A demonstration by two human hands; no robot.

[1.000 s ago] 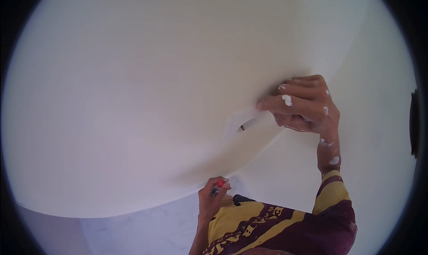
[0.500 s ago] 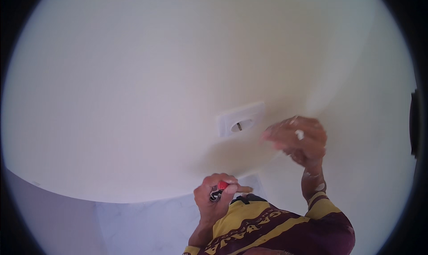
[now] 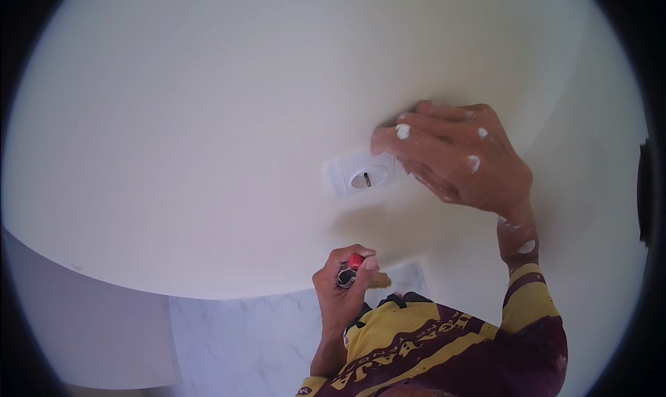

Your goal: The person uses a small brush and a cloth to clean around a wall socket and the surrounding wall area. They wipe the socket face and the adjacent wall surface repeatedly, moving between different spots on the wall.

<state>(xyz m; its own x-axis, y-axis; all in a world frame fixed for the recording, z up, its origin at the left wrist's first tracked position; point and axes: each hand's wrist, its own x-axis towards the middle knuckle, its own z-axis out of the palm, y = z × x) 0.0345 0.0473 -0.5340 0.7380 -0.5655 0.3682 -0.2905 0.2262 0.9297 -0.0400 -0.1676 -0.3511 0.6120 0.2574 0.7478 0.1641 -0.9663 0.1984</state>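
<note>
Head view: a white socket (image 3: 362, 174) sits flush in a cream wall (image 3: 208, 119), a little right of the picture's middle. The right hand (image 3: 458, 157), spotted with white paint or filler, lies against the wall at the socket's right edge. Its fingers (image 3: 409, 141) are held together and point left, their tips touching or overlapping the plate's upper right corner; the round recess of the socket, with a dark slot in it, stays uncovered just left of the fingertips. The hand grips nothing: it rests flat on the wall and plate.

Lower down, well below the socket, the left hand (image 3: 343, 286) is closed into a fist around a small tool (image 3: 354, 268) with a red tip and a dark metal part; the red end sticks out between thumb and forefinger. What kind of tool it is cannot be made out. Something tan shows just right of the fist, too small to tell.

Beneath the hands the person's yellow-and-maroon shirt (image 3: 444, 341) fills the lower right. A pale marbled floor (image 3: 243, 334) shows under the wall's lower edge, with a grey panel (image 3: 83, 321) at the lower left.
</note>
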